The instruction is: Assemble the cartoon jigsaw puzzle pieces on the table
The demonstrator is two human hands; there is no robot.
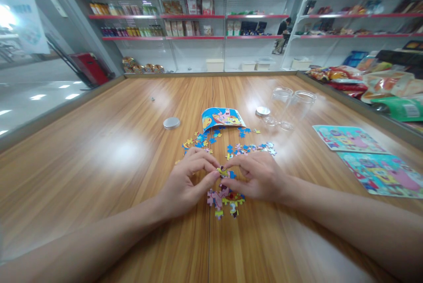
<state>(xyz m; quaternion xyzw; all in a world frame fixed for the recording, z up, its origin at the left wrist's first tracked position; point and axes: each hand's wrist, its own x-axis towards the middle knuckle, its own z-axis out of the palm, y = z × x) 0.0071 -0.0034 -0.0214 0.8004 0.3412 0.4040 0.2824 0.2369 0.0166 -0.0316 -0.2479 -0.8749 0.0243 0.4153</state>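
Observation:
Between my two hands is a small yellow puzzle piece (pixel 222 170). My left hand (pixel 190 177) pinches it between thumb and index finger. From the other side, the thumb and forefinger of my right hand (pixel 259 175) close in on the same spot, partly hiding what they grip. Just below lies a cluster of joined puzzle pieces (pixel 218 198) in pink, yellow and blue. Loose puzzle pieces (pixel 198 141) are strewn beyond my left hand, and more loose pieces (pixel 251 148) lie beyond my right. A curled picture sheet (pixel 223 118) with cartoon characters stands behind them.
Two clear jars (pixel 299 107) stand at the back right beside a metal lid (pixel 263 111). Another lid (pixel 171 123) lies to the left. Two finished-looking cartoon pictures (pixel 350 138) rest on the right of the wooden table (pixel 115 177). Packaged goods (pixel 393 85) are heaped past its right edge.

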